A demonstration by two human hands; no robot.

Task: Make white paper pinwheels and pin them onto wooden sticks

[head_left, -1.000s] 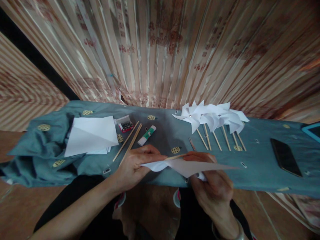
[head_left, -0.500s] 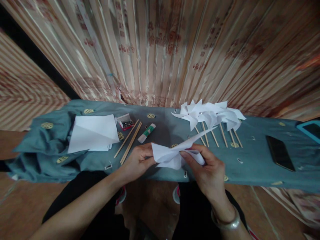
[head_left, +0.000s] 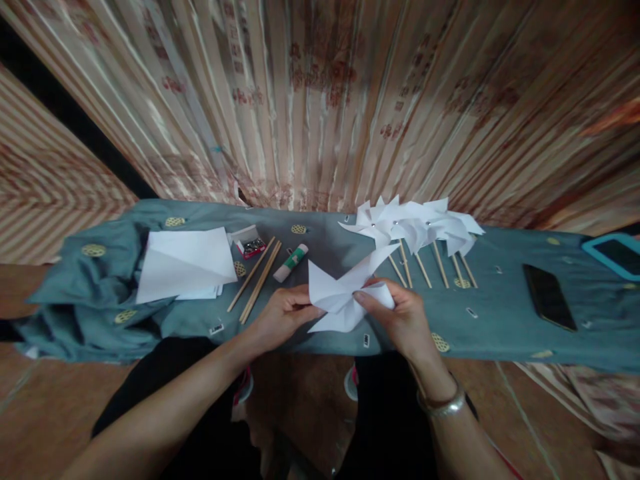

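Observation:
A white paper pinwheel (head_left: 340, 293) without a stick is held in front of me, its blades curled and its face turned up. My left hand (head_left: 285, 315) pinches its left edge between thumb and fingers. On the other side my right hand (head_left: 395, 313) is closed on it, the thumb pressing near the middle and the fingers behind a curled blade. Beyond the hands lie a glue stick (head_left: 291, 263) with a green label and several wooden sticks (head_left: 263, 280). Whatever lies behind the paper under my fingertips is hidden.
Several finished pinwheels (head_left: 415, 223) on sticks lie at the back right. A stack of white paper (head_left: 185, 263) and a small red box of metal pins (head_left: 250, 245) are on the left. A black phone (head_left: 549, 297) and a blue-framed device (head_left: 615, 255) rest on the right of the cloth (head_left: 500, 333).
The pinwheel has been tilted so its face shows more openly upward. Both hands stay on it, the right hand having shifted slightly left. The view has turned a little to the right.

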